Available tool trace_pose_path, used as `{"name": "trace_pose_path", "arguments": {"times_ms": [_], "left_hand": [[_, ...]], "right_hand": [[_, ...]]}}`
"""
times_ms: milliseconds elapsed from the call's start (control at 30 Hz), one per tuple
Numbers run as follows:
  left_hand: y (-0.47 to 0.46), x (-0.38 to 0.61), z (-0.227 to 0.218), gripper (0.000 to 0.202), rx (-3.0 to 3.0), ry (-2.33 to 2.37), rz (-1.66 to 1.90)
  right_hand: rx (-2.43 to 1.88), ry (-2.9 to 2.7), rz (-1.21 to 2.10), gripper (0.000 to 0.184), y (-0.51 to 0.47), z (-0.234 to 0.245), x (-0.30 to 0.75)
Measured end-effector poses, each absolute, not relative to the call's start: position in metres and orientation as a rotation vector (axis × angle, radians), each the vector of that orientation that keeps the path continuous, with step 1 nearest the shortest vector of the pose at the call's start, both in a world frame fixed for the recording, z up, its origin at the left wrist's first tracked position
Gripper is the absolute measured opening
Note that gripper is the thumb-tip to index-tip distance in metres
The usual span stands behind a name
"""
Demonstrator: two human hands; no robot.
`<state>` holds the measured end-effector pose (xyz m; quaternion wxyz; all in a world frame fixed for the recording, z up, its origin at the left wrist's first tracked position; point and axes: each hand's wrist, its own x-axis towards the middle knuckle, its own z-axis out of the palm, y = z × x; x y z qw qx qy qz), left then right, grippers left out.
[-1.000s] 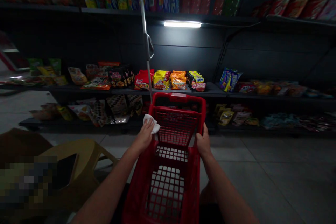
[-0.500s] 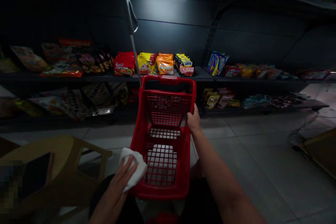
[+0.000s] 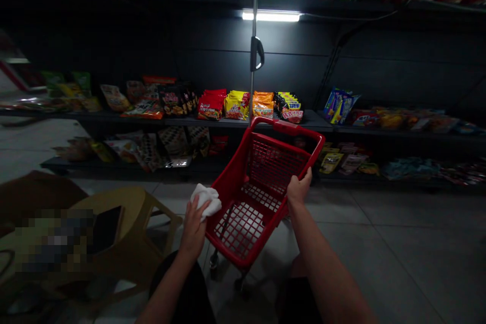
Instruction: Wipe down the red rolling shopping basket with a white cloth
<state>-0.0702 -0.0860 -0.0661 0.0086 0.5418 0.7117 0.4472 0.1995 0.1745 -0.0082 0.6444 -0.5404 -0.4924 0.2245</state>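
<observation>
A small red shopping cart with mesh sides stands on the floor in front of me, its basket bare inside. My left hand presses a crumpled white cloth against the cart's left rim, fingers closed on the cloth. My right hand grips the cart's right rim near the far corner. A thin metal handle pole rises from the far end of the cart.
Dark shelves behind the cart carry rows of colourful snack and noodle packets. A yellow plastic stool with a dark phone on it stands at my left. Grey floor tiles spread out to the right.
The cart has turned so its far end points right. My left hand has moved the cloth up along the left rim. My right hand has kept its hold on the right rim.
</observation>
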Motion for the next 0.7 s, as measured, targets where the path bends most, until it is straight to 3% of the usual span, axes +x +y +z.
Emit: {"name": "trace_pose_path", "arguments": {"times_ms": [333, 567, 700], "left_hand": [[-0.120, 0.035, -0.077, 0.059, 1.774, 2.114, 1.343], [-0.094, -0.045, -0.077, 0.044, 2.146, 2.140, 1.227], [-0.073, -0.096, -0.072, 0.037, 2.136, 2.177, 1.243]], "right_hand": [[-1.290, -0.932, 0.331, 0.081, 0.154, -0.007, 0.180], [-1.230, -1.059, 0.460, 0.082, 0.118, -0.009, 0.192], [-1.112, -1.217, 0.110, 0.065, 0.115, 0.032, 0.244]]}}
